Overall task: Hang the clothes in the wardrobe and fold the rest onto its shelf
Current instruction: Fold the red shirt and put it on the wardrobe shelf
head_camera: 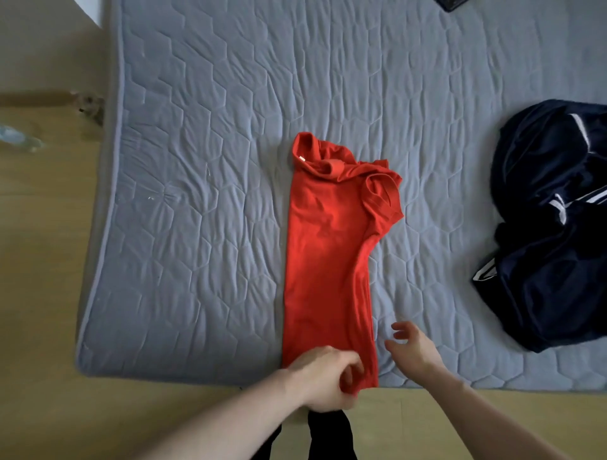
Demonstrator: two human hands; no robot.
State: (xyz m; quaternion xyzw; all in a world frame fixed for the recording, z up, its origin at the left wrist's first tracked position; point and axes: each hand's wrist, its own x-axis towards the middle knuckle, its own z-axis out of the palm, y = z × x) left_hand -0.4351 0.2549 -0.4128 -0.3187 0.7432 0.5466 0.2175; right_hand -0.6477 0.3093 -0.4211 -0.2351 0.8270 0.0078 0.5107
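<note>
A red shirt (331, 249) lies folded lengthwise into a narrow strip on the grey quilted mattress (203, 184), collar at the far end. My left hand (323, 377) grips the shirt's near hem at the mattress edge. My right hand (412, 348) hovers just right of the hem with fingers spread and relaxed, holding nothing.
A crumpled navy garment with white stripes (551, 226) lies on the mattress at the right. A wooden bed frame (39, 262) borders the mattress on the left and near side. A dark object (451, 4) pokes in at the top edge.
</note>
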